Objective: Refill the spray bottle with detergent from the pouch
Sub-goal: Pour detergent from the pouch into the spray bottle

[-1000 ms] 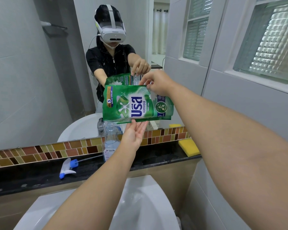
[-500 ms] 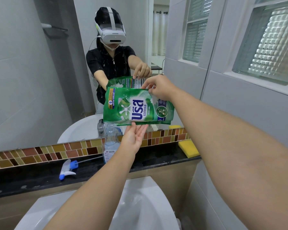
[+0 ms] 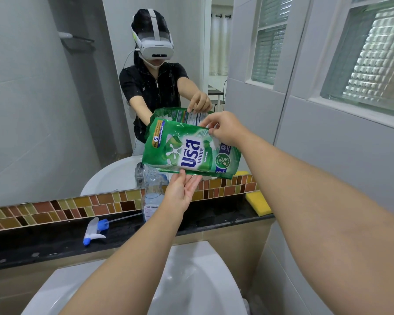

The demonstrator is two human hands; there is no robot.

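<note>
A green detergent pouch [image 3: 191,151] hangs sideways in the air above the ledge. My right hand [image 3: 225,129] pinches its upper right corner. My left hand [image 3: 182,192] is palm up under the pouch's lower edge, fingers touching it. Below the pouch stands the clear spray bottle [image 3: 151,196] on the black ledge [image 3: 55,237], uncapped, with a little liquid inside; my left wrist covers its right side. The white and blue spray head [image 3: 96,230] with its tube lies on the ledge to the left.
A yellow sponge [image 3: 258,203] rests at the ledge's right end. The white sink basin [image 3: 191,280] is just below the ledge. The mirror [image 3: 55,110] behind reflects a person and the pouch. The tiled wall and glass-block window close the right side.
The pouch has tilted, its left end rising and right end dropping, and it has shifted slightly down. Both hands stayed on it.
</note>
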